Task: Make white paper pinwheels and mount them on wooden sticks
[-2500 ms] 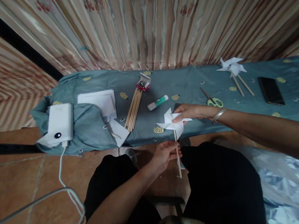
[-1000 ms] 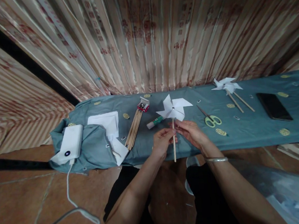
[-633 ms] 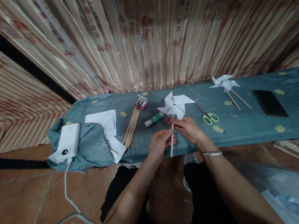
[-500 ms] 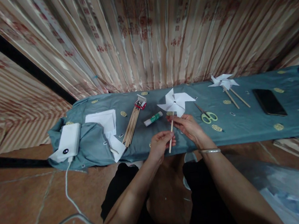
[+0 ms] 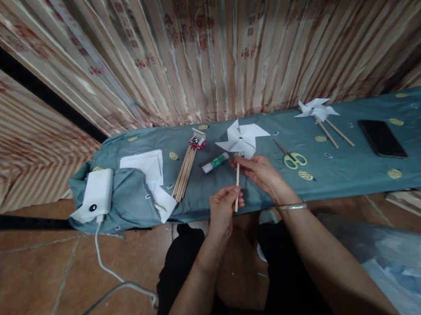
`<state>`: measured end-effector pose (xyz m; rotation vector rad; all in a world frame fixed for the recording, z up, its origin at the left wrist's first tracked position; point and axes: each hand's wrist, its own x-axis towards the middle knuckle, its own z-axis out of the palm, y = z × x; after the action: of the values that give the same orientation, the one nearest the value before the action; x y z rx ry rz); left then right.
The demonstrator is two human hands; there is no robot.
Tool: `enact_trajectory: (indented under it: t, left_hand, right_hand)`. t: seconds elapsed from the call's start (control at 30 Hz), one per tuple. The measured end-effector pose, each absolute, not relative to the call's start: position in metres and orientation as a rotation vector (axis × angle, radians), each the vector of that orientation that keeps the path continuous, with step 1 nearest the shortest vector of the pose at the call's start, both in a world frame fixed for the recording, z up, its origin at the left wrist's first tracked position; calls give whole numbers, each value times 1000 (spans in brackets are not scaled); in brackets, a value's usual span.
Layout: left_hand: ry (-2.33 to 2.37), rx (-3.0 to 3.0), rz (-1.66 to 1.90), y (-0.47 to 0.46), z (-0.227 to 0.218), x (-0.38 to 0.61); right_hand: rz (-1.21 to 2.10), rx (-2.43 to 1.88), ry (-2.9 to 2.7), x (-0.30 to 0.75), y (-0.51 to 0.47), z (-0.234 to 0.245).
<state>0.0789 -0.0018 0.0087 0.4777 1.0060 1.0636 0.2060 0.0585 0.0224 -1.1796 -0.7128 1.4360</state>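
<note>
A white paper pinwheel [image 5: 246, 136] on a thin wooden stick stands out in front of me, with a small pin at its centre. Low on the stick, my left hand [image 5: 223, 205] pinches it between thumb and fingers. My right hand [image 5: 259, 172] is closed around the upper part of the same stick, just below the paper blades. Left of the pinwheel lies a glue stick [image 5: 214, 163] with a green label. Scissors [image 5: 293, 160] with light green handles rest to the right of my right hand.
Further left are a bundle of wooden sticks [image 5: 185, 174], a small red box of pins [image 5: 197, 140], white paper sheets [image 5: 153, 164] and a white power bank [image 5: 99, 191] with a cable. On the right lie finished pinwheels [image 5: 317, 109] and a black phone [image 5: 381, 138]. A curtain [image 5: 199, 53] hangs behind.
The pinwheel and both hands have shifted slightly left in view. Both hands keep their hold on the stick. The view itself has moved a little.
</note>
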Motion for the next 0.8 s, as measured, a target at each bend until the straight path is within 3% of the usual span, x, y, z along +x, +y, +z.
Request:
enact_trajectory:
  t: [0.47, 0.8]
  left_hand:
    - [1025, 518, 1066, 16, 2, 71]
    - [1028, 551, 1077, 21, 2, 75]
  right_hand:
    - [1269, -1218, -646, 233, 73, 19]
    - [1322, -1142, -606, 233, 69, 22]
